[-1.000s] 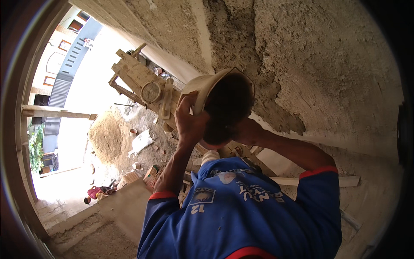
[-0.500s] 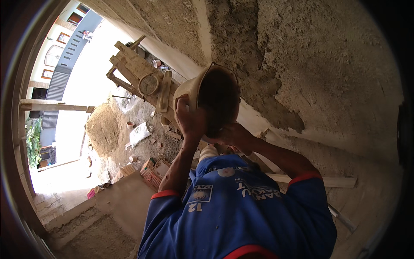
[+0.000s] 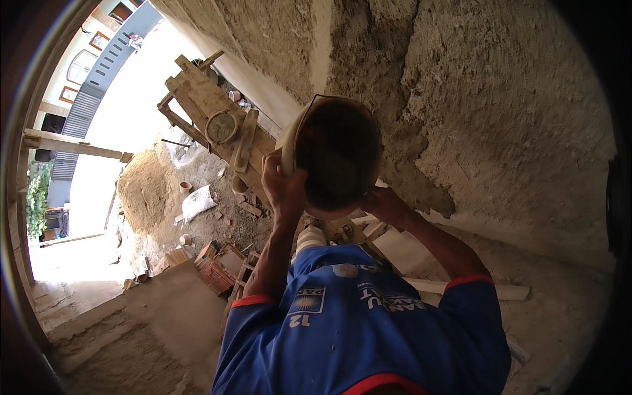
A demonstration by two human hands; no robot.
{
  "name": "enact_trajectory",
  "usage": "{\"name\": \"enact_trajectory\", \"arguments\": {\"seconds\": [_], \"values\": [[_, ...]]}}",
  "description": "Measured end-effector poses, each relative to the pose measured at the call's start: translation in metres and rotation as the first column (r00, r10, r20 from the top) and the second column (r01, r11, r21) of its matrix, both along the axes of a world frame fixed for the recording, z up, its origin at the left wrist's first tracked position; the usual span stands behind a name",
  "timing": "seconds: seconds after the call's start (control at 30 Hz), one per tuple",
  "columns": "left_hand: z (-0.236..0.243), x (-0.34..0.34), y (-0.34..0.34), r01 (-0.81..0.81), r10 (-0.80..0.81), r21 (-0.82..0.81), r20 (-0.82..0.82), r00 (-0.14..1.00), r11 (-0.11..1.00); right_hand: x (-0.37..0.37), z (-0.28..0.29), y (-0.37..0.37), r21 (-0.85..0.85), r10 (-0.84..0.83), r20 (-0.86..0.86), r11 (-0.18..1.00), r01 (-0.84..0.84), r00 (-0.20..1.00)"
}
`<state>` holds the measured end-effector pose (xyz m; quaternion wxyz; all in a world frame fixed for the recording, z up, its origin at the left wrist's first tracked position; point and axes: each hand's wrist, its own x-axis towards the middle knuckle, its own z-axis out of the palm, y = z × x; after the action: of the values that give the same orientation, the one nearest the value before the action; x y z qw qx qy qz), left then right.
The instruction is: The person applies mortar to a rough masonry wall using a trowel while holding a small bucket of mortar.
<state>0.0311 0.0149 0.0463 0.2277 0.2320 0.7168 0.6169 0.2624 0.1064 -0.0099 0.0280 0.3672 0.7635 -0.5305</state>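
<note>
Between both hands I hold a mortar-stained bucket [image 3: 375,141] in front of my chest, its mouth tipped toward me. The inside is dark, so what lies in it is hard to make out. My left hand [image 3: 284,187] is closed on the bucket's left side. Low on its right side, my right hand [image 3: 388,205] grips it, with the fingertips partly hidden. A thin wire handle rests along the rim. Right beyond the bucket rises a rough wall [image 3: 487,112] with a darker patch of mortar.
Beyond the bucket stands a plank scaffold [image 3: 197,92] bearing a round container [image 3: 222,127] and a loose board [image 3: 245,141]. Down at the left are a sand heap [image 3: 141,187], a white sack [image 3: 198,203] and stacked reddish tiles [image 3: 216,271]. A pale plank [image 3: 467,288] lies at the right.
The bucket has shifted slightly right and its mouth has turned more toward me, showing more of the inside. Both hands stay on it, the right one having moved outward.
</note>
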Motion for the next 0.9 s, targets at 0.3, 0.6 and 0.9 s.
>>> {"name": "enact_trajectory", "arguments": {"seconds": [0.3,0.6,0.9], "values": [[-0.077,-0.030,-0.034,-0.145,0.144,-0.013,-0.044,0.989,0.989,0.003,0.019,0.011,0.188,0.052,0.170,0.979,-0.084,0.984],[-0.156,-0.059,-0.140,-0.442,0.446,-0.121,0.007,0.895,0.889,-0.028,0.154,0.006,-0.046,0.575,0.110,0.818,-0.574,0.811],[-0.170,-0.044,-0.213,-0.586,0.553,-0.304,-0.194,0.810,0.751,-0.019,0.122,0.100,-0.059,-0.238,0.543,0.946,0.319,0.805]]}}
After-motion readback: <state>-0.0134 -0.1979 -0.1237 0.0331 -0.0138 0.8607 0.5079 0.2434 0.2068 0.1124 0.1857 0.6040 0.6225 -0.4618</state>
